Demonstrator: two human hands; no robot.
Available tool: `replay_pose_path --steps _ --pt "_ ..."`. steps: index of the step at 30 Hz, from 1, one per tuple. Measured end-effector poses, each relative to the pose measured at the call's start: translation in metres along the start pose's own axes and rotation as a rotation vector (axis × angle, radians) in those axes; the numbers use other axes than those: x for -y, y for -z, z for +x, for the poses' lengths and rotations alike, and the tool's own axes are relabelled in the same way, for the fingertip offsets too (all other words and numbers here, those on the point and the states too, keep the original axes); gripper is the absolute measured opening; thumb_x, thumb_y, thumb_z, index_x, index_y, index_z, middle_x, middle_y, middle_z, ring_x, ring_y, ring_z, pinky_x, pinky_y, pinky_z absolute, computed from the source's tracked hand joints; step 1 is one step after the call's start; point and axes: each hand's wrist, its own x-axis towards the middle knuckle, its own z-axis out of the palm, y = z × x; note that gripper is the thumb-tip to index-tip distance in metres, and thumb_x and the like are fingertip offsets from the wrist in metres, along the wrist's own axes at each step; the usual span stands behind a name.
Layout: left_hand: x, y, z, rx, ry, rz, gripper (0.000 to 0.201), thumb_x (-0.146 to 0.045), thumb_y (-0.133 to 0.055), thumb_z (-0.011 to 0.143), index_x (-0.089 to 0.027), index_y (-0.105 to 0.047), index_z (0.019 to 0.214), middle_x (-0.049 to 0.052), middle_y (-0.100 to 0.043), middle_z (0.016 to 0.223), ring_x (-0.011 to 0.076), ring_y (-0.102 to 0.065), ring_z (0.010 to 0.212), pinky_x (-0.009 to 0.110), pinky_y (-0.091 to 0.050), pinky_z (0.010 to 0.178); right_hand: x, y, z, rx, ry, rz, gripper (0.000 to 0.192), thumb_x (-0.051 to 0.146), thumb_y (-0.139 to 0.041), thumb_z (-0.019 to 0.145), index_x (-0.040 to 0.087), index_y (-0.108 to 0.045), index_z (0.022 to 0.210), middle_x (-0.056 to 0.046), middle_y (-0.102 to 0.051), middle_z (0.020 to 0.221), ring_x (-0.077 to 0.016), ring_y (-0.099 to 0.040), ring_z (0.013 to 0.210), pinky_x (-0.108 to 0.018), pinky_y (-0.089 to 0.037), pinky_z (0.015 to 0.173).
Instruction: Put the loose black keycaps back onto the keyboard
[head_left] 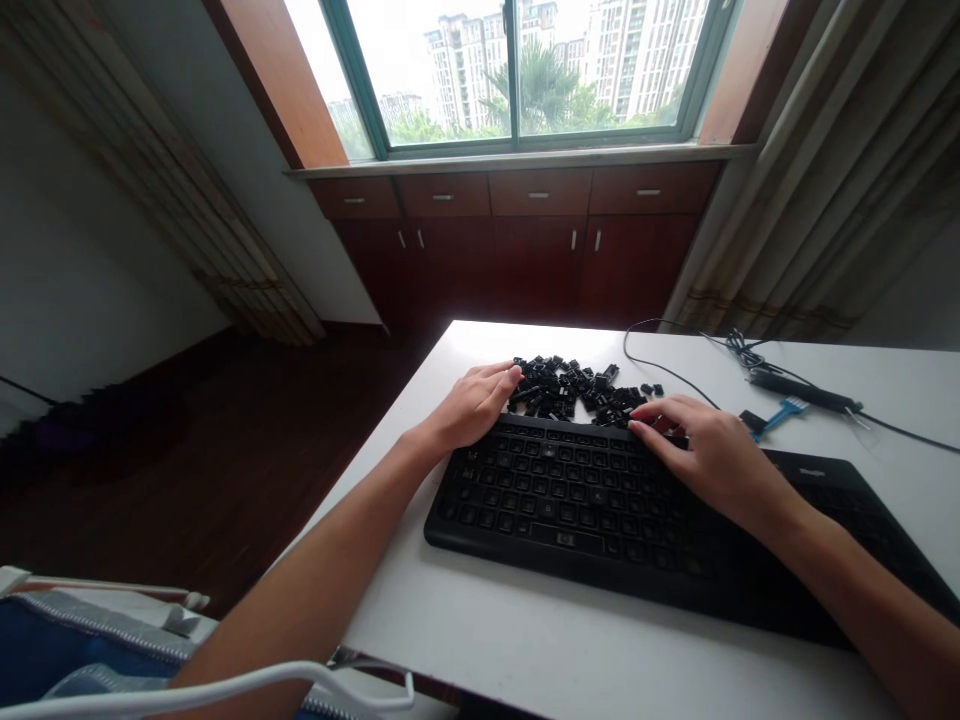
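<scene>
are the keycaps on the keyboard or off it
Mostly off. A loose pile of black keycaps lies on the white table behind the keyboard, whose rows show bare sockets. Whether every cap is off, cannot tell.

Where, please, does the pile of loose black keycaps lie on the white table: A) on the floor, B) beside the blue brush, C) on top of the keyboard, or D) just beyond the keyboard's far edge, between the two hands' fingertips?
D: the keycaps lie heaped past the keyboard, with the left hand and right hand flanking them.
</scene>
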Motion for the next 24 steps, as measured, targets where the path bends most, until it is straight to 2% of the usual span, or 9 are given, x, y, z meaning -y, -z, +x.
replay_pose_path --steps 7,11,15,18,24 --pt "0.0018 0.0017 0.0021 -0.029 0.02 -0.098 0.065 -0.06 -0.021 0.102 -0.02 -0.07 0.121 0.007 -0.061 0.137 0.024 -0.05 0.135 0.043 -0.033 0.12 0.0033 0.0012 -0.0008 0.0 0.009 -0.029 0.026 0.042 -0.055 0.094 0.023 -0.073 0.099 -0.006 -0.073 0.105 -0.021 -0.07 0.081 -0.037 -0.056 0.074" --pt "0.0037 0.0024 0.0031 -0.072 0.048 -0.168 0.062 -0.056 -0.022 0.103 -0.018 -0.068 0.122 0.008 -0.065 0.132 0.023 -0.056 0.128 0.042 -0.04 0.115 0.0047 0.0023 -0.0009 -0.008 -0.008 -0.024 0.026 0.042 -0.055 0.095 0.024 -0.072 0.1 -0.006 -0.072 0.104 -0.0208 -0.07 0.081 -0.037 -0.056 0.075" --pt "0.0055 0.004 0.0052 -0.106 0.064 -0.223 0.047 -0.046 -0.037 0.1 -0.018 -0.065 0.125 0.008 -0.067 0.128 0.0214 -0.062 0.119 0.039 -0.048 0.108 0.005 0.0033 -0.0013 -0.03 0.014 -0.02 0.025 0.041 -0.055 0.094 0.023 -0.072 0.1 -0.006 -0.072 0.102 -0.021 -0.07 0.082 -0.037 -0.056 0.075" --pt "0.0069 0.0034 0.0056 -0.115 0.071 -0.198 0.038 -0.038 -0.047 0.094 -0.019 -0.066 0.122 0.008 -0.068 0.125 0.0215 -0.065 0.113 0.04 -0.051 0.104 0.0051 0.0038 -0.0017 -0.041 0.03 -0.022 0.025 0.04 -0.055 0.094 0.023 -0.072 0.099 -0.006 -0.073 0.103 -0.021 -0.07 0.081 -0.037 -0.056 0.073" --pt "0.009 0.0008 0.0035 -0.092 0.057 -0.111 0.033 -0.032 -0.049 0.089 -0.022 -0.071 0.111 0.006 -0.069 0.118 0.0229 -0.065 0.106 0.043 -0.05 0.103 0.0088 0.0027 -0.0011 -0.064 0.027 -0.006 0.024 0.04 -0.055 0.095 0.023 -0.072 0.101 -0.006 -0.072 0.101 -0.0214 -0.069 0.083 -0.037 -0.055 0.076"
